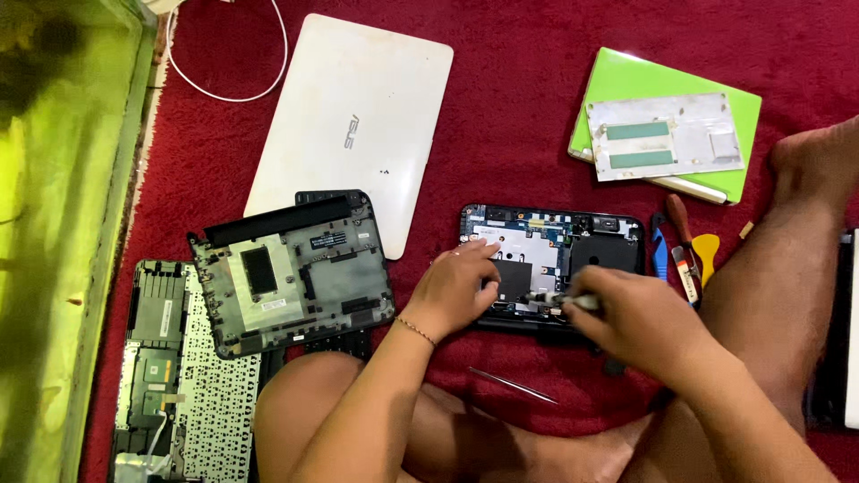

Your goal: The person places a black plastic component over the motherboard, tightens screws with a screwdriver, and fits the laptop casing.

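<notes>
An opened small laptop base with its blue circuit board exposed lies on the red carpet in front of me. My left hand rests on its left part, fingers spread on the board. My right hand grips a small screwdriver, whose tip points at the board's lower middle. The lower edge of the laptop base is hidden by my hands.
A removed black bottom cover lies left, over a keyboard panel. A white closed laptop lies behind. A green notebook with a metal plate, hand tools, thin tweezers and a white cable lie around. A green tank stands left.
</notes>
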